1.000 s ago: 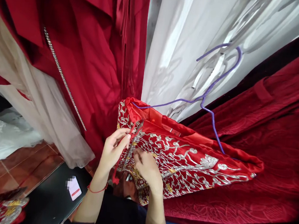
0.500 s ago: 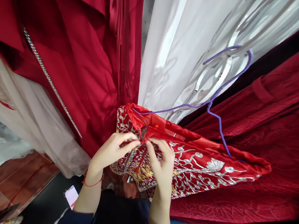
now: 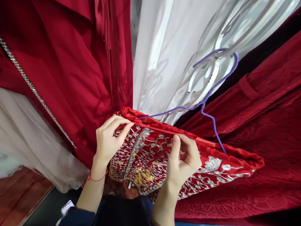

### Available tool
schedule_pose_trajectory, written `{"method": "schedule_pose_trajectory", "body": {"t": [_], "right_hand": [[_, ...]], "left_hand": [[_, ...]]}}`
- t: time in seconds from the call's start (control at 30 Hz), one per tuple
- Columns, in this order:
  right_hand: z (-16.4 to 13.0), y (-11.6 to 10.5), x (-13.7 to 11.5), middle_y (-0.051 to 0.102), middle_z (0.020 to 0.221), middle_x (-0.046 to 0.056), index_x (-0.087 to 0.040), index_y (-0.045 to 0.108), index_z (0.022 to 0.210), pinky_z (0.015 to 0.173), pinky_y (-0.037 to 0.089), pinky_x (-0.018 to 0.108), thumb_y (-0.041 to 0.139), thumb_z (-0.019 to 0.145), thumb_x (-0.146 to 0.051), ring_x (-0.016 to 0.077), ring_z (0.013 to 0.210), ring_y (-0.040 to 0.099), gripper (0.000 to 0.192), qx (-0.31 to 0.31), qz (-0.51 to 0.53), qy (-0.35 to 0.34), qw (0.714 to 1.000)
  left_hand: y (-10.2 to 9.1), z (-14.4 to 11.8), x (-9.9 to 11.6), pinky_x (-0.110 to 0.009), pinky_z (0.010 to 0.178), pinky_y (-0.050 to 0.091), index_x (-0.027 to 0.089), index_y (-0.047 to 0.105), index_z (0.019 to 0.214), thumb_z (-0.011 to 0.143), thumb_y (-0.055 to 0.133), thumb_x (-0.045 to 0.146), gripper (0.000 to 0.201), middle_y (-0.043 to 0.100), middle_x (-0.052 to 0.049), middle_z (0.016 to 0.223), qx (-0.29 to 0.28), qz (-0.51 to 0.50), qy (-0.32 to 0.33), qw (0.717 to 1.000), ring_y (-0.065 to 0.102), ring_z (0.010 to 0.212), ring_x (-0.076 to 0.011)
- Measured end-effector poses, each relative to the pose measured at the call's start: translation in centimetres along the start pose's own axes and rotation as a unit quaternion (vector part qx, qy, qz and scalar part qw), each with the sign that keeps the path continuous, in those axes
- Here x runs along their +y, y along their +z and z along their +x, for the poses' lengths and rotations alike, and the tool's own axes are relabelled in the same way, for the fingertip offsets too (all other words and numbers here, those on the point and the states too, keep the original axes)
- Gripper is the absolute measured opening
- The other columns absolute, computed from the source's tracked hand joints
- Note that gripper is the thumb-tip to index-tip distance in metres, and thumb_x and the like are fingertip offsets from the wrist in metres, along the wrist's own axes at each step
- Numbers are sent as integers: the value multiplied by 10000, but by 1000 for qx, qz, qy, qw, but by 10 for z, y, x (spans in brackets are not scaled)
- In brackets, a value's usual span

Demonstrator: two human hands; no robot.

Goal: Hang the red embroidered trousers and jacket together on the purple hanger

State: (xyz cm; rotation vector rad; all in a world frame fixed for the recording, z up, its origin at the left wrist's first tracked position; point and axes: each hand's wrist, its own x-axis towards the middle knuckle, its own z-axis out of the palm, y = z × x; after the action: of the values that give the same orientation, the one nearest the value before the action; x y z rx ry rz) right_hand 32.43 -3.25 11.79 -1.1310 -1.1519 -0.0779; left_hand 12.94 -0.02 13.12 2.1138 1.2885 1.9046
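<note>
A red embroidered skirt (image 3: 152,152) with silver and gold patterning hangs on a purple wire hanger (image 3: 204,105). Its gathered red waistband (image 3: 160,124) runs across in front of me. My left hand (image 3: 111,137) is closed in a pinch on the left part of the waistband. Farther right, my right hand (image 3: 184,159) pinches the front edge of the same band between thumb and fingers. The front edge looks straight and taut between the two hands. The skirt's lower part drops behind my forearms and is partly hidden.
Red satin cloth with a rhinestone strip (image 3: 35,91) hangs at left, above pale sheer fabric (image 3: 39,134). White drapery (image 3: 156,49) and white metal scrollwork (image 3: 212,76) stand behind the hanger. Dark red textured fabric (image 3: 275,139) fills the right. A phone (image 3: 67,206) lies lower left.
My hands have moved apart from a joint pinch at the band's left-centre, the left going left and up, the right going right. The waistband's front edge is now straighter.
</note>
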Motion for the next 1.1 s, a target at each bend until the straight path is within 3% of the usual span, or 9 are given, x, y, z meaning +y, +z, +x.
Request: {"method": "schedule_pose_trajectory", "body": {"t": [0.2,0.33,0.43,0.57,0.67,0.83,0.93,1.03,1.1], "right_hand": [[-5,-11,-6,601,690,-27,-206,618,852,622,470,250,560,980,-315,113,604,581,178,-126,86,111,982],[-10,-6,-15,574,666,-53,-221,583,1008,520,408,213,551,985,-361,91,528,515,146,-232,146,179,945],[-16,4,-14,499,584,-71,-214,579,924,479,326,206,495,1006,-384,83,491,427,206,-253,123,195,940],[-16,15,-4,393,511,-87,-207,463,671,489,282,216,564,961,-357,70,471,332,342,-219,46,144,964],[-12,13,2,371,498,-92,-208,403,613,511,292,215,625,921,-308,64,472,308,393,-205,2,95,974],[-9,0,0,458,527,-72,-196,514,620,536,311,220,631,938,-277,74,479,383,348,-402,-24,6,915],[-10,-3,-3,623,643,-40,-209,673,804,605,371,216,586,972,-254,95,560,530,194,-481,-9,-31,876],[-10,-7,-2,704,758,-4,-213,724,934,656,425,216,562,990,-264,114,648,620,179,-478,22,-27,877],[-10,-11,0,718,776,-1,-227,742,990,651,448,217,569,988,-286,119,647,637,182,-487,45,-25,872]], "left_hand": [[1,-2,-1,-188,686,492,194,650,932,919,638,192,18,681,10,840,-116,-117,-50,985,626,711,-94],[4,0,5,-216,758,498,194,627,937,900,631,156,53,635,-12,904,-162,-133,8,978,628,827,-123],[4,2,5,-267,863,489,190,626,877,864,634,122,70,583,-37,967,-191,-100,52,975,606,944,-161],[1,3,-2,-290,909,468,193,620,807,831,643,96,102,553,-37,978,-226,-68,71,969,568,983,-176],[3,-5,-13,-296,918,468,205,639,880,871,640,130,76,587,-36,979,-190,-81,33,978,580,997,-178],[2,-31,-35,-222,571,449,238,636,985,940,594,200,72,620,28,729,-152,-297,-139,932,540,559,-96],[-13,-39,-43,-239,517,394,212,709,821,944,570,256,191,583,4,621,-237,-372,-105,891,494,509,-104],[-25,-41,-44,-252,545,397,198,769,794,922,587,294,242,637,-30,641,-377,-274,-81,881,524,551,-121],[-23,-42,-43,-242,565,418,197,784,932,907,607,283,198,710,-37,745,-372,-184,-128,901,561,588,-124]]}}
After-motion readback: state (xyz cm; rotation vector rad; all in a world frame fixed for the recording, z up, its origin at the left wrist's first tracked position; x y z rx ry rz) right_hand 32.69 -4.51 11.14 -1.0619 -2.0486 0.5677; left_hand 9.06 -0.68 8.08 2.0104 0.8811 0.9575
